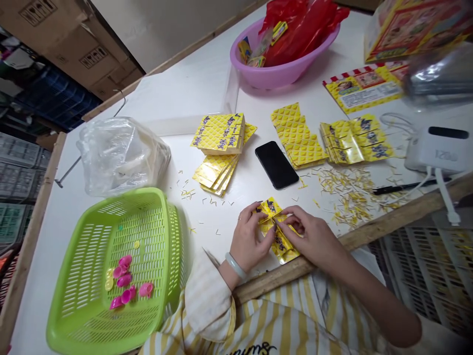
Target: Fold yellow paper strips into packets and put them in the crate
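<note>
Both hands meet at the near edge of the white table [207, 88] over a small bunch of yellow printed packets [281, 242]. My left hand [250, 236], with a pale bangle at the wrist, pinches the packets' left side. My right hand [309, 235] pinches them from the right, fingers curled on top. One packet [271, 206] sticks up between the fingertips.
A black phone [276, 164] lies just beyond the hands. Stacks of yellow packets [220, 134] [300, 143] [354, 140] sit behind it, with paper scraps [347, 195] to the right. A green basket [111, 276] with pink pieces is at left, a purple basin [281, 71] far back, a white device [439, 148] right.
</note>
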Demonstrator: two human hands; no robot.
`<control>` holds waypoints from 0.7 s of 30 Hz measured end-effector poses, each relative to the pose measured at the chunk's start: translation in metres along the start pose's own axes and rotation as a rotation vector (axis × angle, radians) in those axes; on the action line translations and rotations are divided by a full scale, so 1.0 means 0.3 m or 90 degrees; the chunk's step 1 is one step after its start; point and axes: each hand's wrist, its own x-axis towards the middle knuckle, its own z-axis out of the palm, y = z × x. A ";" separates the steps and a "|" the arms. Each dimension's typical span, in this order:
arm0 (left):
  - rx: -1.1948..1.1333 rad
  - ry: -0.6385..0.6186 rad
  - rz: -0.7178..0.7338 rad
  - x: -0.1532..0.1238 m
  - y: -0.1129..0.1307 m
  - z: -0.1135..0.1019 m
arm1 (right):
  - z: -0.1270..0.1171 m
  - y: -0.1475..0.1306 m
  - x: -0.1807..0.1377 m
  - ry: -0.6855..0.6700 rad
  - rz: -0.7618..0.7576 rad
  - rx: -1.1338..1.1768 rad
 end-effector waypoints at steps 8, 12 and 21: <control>0.019 0.020 -0.030 0.010 0.022 0.014 | 0.016 -0.021 0.050 -0.052 -0.077 -0.160; 0.043 0.026 -0.056 0.019 0.044 0.024 | 0.023 -0.018 0.043 -0.070 -0.106 -0.224; 0.063 -0.040 -0.043 0.016 0.025 -0.001 | 0.022 0.030 0.060 0.012 0.025 -0.068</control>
